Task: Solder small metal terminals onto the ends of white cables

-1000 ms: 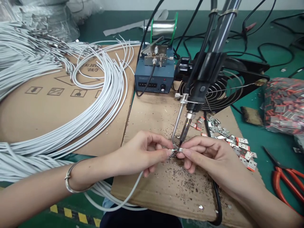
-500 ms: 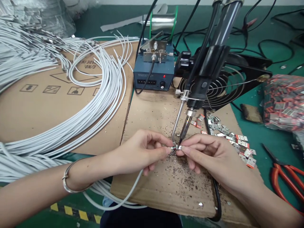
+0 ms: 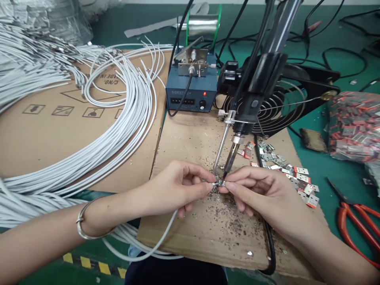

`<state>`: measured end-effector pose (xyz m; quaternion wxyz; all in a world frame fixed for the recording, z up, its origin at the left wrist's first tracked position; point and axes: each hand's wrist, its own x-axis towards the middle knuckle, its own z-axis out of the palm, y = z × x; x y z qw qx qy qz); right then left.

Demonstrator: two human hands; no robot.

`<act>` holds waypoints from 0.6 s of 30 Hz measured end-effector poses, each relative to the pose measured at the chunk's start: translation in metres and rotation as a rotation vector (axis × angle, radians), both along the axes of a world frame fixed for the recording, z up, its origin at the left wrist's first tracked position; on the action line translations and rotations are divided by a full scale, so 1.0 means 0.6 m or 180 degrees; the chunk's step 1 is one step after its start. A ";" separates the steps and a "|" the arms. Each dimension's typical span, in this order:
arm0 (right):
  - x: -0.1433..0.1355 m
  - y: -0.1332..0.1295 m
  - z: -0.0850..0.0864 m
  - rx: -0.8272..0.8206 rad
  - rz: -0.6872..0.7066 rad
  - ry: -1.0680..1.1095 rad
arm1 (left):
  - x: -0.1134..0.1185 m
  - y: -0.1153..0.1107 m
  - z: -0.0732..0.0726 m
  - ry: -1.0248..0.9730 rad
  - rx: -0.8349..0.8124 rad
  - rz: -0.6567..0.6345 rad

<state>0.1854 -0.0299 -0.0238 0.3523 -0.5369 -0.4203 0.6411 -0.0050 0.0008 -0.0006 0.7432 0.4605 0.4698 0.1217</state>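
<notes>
My left hand (image 3: 190, 188) pinches the end of a white cable (image 3: 169, 227), whose length hangs down below the palm. Between the finger and thumb of my right hand (image 3: 252, 190) is a small metal USB connector (image 3: 223, 183), mostly covered by the fingertips. Cable end and connector meet just under the tip of a soldering iron (image 3: 230, 160), fixed in a stand. A thin bent solder feed tube (image 3: 220, 154) ends beside that tip. The exact contact between wires and connector is too small to make out.
Loose USB connectors (image 3: 303, 180) lie right of my right hand, near red-handled pliers (image 3: 346, 221). Behind stand a blue solder feeder (image 3: 190, 93), a solder spool (image 3: 203, 27) and a black fan (image 3: 267, 111). Bundled white cables (image 3: 118, 134) cover the left; a bag of connectors (image 3: 354, 126) sits right.
The cable end and the connector have come slightly closer together under the iron tip. Both hands keep nearly the same place and grip; the view has shifted a little.
</notes>
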 end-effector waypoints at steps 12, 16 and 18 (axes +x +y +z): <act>-0.006 0.008 0.013 -0.0078 0.0080 -0.0018 | 0.004 0.001 0.008 0.0217 0.0268 0.0020; -0.001 0.007 0.010 -0.0108 0.0111 -0.0005 | 0.004 -0.002 0.007 0.0185 0.0325 0.0057; 0.000 0.007 0.009 -0.0102 0.0128 0.0009 | 0.004 -0.003 0.006 0.0176 0.0324 0.0067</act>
